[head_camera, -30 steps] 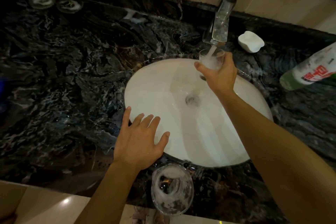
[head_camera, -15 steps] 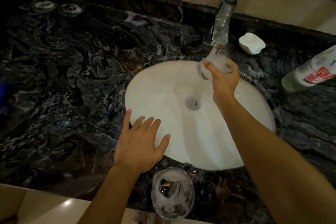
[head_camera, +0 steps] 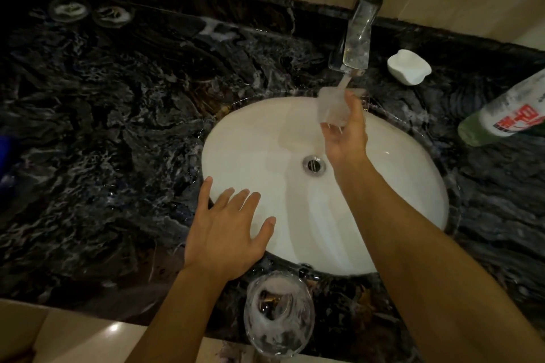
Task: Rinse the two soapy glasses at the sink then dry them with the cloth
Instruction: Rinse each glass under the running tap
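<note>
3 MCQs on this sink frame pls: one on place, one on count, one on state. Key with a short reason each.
1. Where is the second soapy glass?
A. In the basin
B. On the counter at the basin's near edge
C. Beside the soap dish

2. How many hands grip a glass?
A. None
B. One
C. Two

3. What is the tap doing?
A. Running
B. Off
C. Dripping onto the counter

Key:
1 B: it stands on the dark marble counter, just near of the white basin.
2 B: only the right hand holds the small glass; the left hand lies spread and empty at the basin's rim.
3 A: a stream falls from the spout into the held glass.
</note>
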`<state>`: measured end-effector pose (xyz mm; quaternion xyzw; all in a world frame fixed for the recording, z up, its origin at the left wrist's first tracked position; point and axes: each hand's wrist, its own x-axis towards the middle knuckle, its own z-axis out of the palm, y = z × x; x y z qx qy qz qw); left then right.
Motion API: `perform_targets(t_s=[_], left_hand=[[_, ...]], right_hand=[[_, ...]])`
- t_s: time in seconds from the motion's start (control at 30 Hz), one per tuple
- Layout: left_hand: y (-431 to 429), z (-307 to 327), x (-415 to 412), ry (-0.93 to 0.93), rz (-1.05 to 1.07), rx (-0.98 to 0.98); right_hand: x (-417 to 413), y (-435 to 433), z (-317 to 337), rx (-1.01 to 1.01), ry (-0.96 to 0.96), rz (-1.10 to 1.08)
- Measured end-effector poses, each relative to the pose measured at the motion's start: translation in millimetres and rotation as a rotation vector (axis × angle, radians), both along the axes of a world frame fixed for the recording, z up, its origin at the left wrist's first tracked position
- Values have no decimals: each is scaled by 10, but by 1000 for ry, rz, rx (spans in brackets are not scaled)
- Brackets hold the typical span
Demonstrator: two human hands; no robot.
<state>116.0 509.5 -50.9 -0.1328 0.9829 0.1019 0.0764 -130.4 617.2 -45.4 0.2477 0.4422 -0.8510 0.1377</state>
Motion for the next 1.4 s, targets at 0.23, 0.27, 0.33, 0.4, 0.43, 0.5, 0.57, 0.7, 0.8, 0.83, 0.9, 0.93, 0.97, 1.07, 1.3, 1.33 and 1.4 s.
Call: perform_targets(t_s=[0.23, 0.27, 0.33, 0.4, 0.43, 0.5, 0.57, 0.7, 0.8, 0.83, 0.9, 0.93, 0.97, 1.07, 1.3, 1.33, 1.4], left_hand=[[0, -2, 1, 6, 3, 2], [1, -4, 1, 7, 3, 2], [1, -3, 1, 13, 3, 6], [4, 0, 0, 16, 7, 7], [5, 1, -1, 16, 9, 7], [7, 0, 1, 17, 9, 10], [9, -3, 0, 17, 9, 9], [12, -3, 3, 18, 8, 2], [12, -4, 6, 26, 6, -2], [12, -6, 6, 26, 7, -5], [12, -7, 4, 20, 6, -8], [11, -10, 4, 17, 4, -11], [11, -13, 4, 16, 3, -12], [7, -22, 7, 17, 2, -17], [1, -31, -1, 4, 0, -29], [2, -31, -2, 6, -2, -29], [3, -31, -1, 6, -2, -30]], right_hand=[[2, -47, 20, -112, -50, 98], [10, -46, 36, -140, -57, 103], [24, -38, 48, -206, -61, 107], [43, -31, 51, -247, -47, 116], [49, -31, 47, -236, -44, 128], [49, -38, 40, -121, -42, 148], [35, -43, 26, 130, -8, 168], [21, -27, -12, 733, 247, 262], [-28, -11, -53, 986, 405, 287], [-52, -7, -65, 1029, 433, 281], [-106, -8, -71, 1089, 460, 289], [-128, -7, -68, 1107, 463, 299], [-144, -5, -57, 1119, 463, 307], [-174, 10, -15, 1153, 463, 308], [-147, 20, 46, 1196, 474, 338], [-134, 28, 65, 1211, 481, 349], [-111, 55, 92, 1257, 521, 386]])
